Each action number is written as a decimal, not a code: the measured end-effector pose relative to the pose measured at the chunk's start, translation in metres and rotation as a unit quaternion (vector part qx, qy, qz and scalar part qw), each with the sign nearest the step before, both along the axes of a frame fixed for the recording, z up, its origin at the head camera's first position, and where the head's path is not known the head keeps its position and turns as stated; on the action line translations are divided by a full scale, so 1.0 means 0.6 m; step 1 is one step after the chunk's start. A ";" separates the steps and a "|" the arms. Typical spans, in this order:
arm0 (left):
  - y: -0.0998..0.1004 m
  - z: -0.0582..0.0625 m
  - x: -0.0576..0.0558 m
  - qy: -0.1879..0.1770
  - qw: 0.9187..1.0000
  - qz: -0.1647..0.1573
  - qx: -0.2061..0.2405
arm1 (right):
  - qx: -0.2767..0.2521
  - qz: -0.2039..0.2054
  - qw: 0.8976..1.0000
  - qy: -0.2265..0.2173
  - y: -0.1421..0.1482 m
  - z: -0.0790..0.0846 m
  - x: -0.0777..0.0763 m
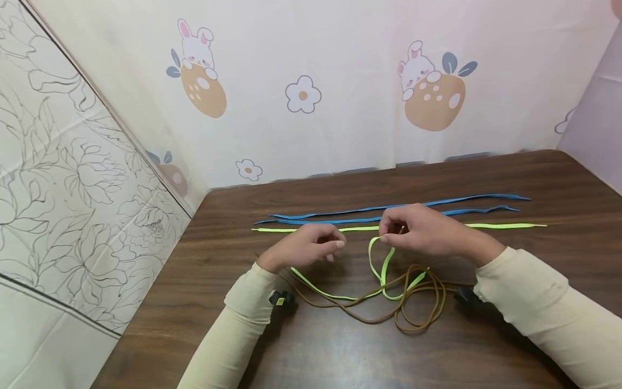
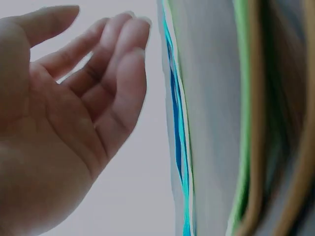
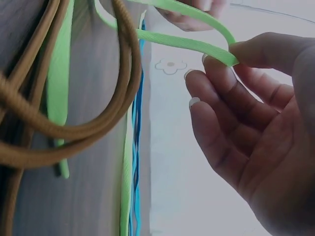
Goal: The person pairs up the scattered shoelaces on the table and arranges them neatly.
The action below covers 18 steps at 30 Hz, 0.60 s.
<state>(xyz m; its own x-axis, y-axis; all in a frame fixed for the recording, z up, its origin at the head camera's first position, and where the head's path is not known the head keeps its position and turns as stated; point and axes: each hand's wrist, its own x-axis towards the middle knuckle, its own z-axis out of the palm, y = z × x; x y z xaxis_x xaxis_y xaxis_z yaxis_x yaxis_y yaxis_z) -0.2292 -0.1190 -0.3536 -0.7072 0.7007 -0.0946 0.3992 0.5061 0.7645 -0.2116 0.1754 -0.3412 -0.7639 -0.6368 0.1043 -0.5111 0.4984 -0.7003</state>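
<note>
My right hand (image 1: pixel 432 232) pinches a bent part of a flat neon-green shoelace (image 3: pixel 172 42) between thumb and fingertips. The lace hangs from there in a narrow loop, and its rest runs over the table among the coils of a round brown shoelace (image 1: pixel 371 322). My left hand (image 1: pixel 303 248) hovers left of that loop with fingers loosely curved; in the left wrist view the palm holds nothing. Behind both hands, a second neon-green shoelace (image 1: pixel 505 225) lies stretched out sideways, partly hidden by them.
Two blue shoelaces, an upper one (image 1: pixel 340 212) and a lower one (image 1: pixel 325 221), lie roughly parallel beyond the straight green one. The dark wooden table (image 1: pixel 233 335) meets a patterned wall covering (image 1: pixel 350 140) at the back. Another patterned panel (image 1: pixel 87 178) stands along the left.
</note>
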 end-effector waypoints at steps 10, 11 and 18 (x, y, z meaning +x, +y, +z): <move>0.033 0.026 0.033 0.033 0.999 -0.015 0.037 | -0.009 0.018 1.000 -0.003 -0.008 0.011 0.009; 0.034 0.025 0.034 0.032 0.999 -0.015 0.040 | -0.010 0.018 1.000 -0.004 -0.009 0.011 0.009; 0.039 0.021 0.034 0.029 0.998 -0.032 0.038 | -0.019 0.025 1.000 -0.002 -0.012 0.010 0.016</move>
<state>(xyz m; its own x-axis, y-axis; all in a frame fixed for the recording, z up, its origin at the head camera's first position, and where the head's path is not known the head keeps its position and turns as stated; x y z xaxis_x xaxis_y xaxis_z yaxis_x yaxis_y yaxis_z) -0.2089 -0.0953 -0.3408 -0.6638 0.7479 -0.0003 0.4727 0.4199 0.7747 -0.2019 0.1684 -0.3351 -0.7320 -0.6695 0.1264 -0.5317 0.4452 -0.7205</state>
